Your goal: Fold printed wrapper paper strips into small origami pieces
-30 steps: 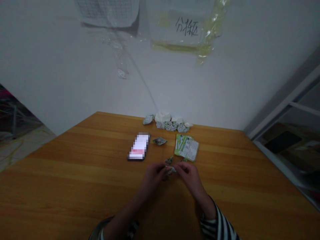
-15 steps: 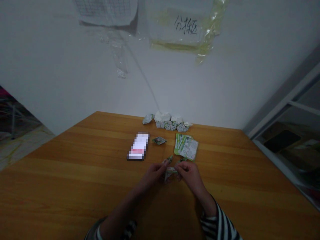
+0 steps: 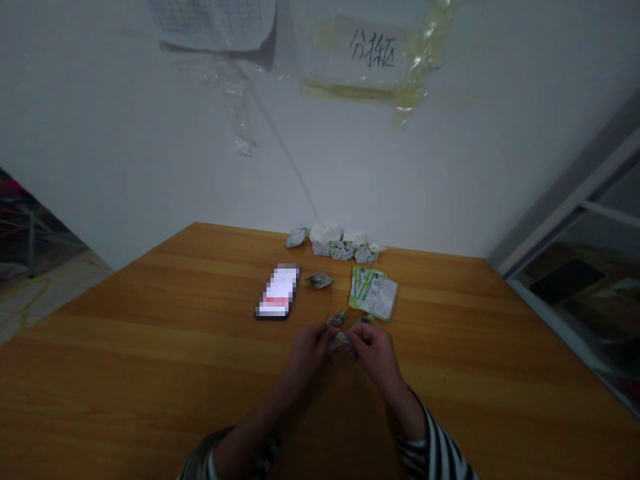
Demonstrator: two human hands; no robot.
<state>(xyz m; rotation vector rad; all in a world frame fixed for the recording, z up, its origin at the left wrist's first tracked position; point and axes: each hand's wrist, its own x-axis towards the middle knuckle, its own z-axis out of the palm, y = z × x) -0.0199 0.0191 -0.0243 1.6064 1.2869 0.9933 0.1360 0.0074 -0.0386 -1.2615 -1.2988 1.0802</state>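
Note:
A small green-and-white printed packet (image 3: 341,339) is pinched between both hands, low over the table's middle. My left hand (image 3: 311,347) grips its left side, fingers closed. My right hand (image 3: 373,343) grips the right side between thumb and fingers. The fingers hide much of this crumpled piece. Just beyond them, a folded printed piece (image 3: 320,281) lies on the wood. To its right are flat green-and-white packets (image 3: 375,292), overlapping one another.
A phone (image 3: 278,291) with a lit, blurred screen lies left of the hands on the wooden table (image 3: 150,320). Along the wall stand several folded printed pieces (image 3: 342,250) with white tissue (image 3: 325,233). A shelf frame (image 3: 575,267) is at the right.
My hands have drawn closer together around the packet, and less of it shows between them. The things on the table stay where they were.

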